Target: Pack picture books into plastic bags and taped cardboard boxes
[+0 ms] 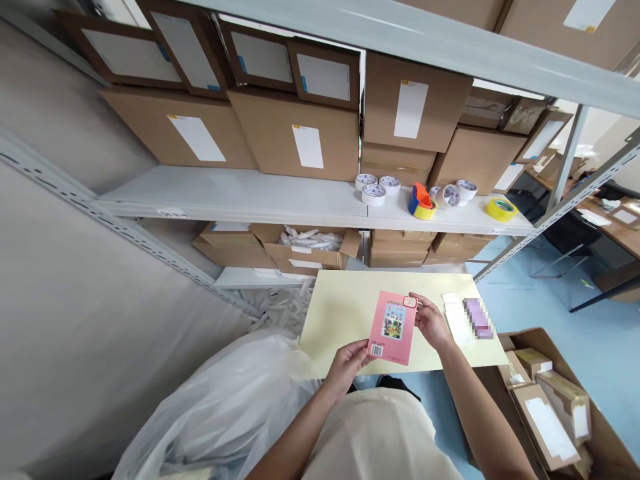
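A pink booklet (400,347) with a small colour picture and a barcode is held up over the pale yellow table (335,300). My left hand (347,363) pinches its lower left corner. At its upper right edge, the fingers of my right hand (431,323) are closed on it. To the right of my right hand, a white sheet of paper (456,319) lies on the table beside a blurred purple item (479,318).
Above the table, a grey shelf (260,193) carries cardboard boxes (300,133), white tape rolls (373,195) and an orange-and-blue tape dispenser (421,200). A large carton (615,433) with packed boxes stands at the lower right. Clear plastic bags (225,407) bulge at the left.
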`<state>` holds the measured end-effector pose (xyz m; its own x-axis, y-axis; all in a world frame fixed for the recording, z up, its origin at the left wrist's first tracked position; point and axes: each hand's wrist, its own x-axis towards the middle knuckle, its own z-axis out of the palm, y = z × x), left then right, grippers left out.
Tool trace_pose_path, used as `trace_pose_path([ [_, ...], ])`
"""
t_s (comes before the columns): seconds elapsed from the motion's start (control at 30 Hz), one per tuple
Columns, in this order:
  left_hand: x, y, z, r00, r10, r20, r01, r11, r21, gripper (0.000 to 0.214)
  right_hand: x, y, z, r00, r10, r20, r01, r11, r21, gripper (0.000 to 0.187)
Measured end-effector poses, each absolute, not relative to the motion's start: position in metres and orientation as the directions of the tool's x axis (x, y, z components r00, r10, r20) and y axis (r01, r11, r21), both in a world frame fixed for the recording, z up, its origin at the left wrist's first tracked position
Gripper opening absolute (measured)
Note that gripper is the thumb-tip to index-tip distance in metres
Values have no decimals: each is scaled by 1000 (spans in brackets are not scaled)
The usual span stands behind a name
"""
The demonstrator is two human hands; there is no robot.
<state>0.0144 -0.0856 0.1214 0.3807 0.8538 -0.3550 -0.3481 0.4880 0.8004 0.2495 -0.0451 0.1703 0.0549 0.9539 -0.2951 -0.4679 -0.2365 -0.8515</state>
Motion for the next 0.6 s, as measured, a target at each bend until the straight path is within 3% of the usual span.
trace_pose_path([
  [0.27,46,-85,141,438,783,-441,-409,610,678,46,275,-27,174,-20,986,-168,-249,-168,-954,58],
  [0.43,76,-87,141,490,708,-508,-417,703,577,40,288,-19,178,-250,951,-182,-302,-256,-918,58],
  [0.5,88,-87,139,483,695,-532,-376,714,591,40,293,-17,175,-282,938,-204,-345,-297,-890,49],
  [0.6,96,-83,138,408,771,-490,-266,613,744,42,303,-17,169,-224,947,-230,-369,-301,-879,42],
])
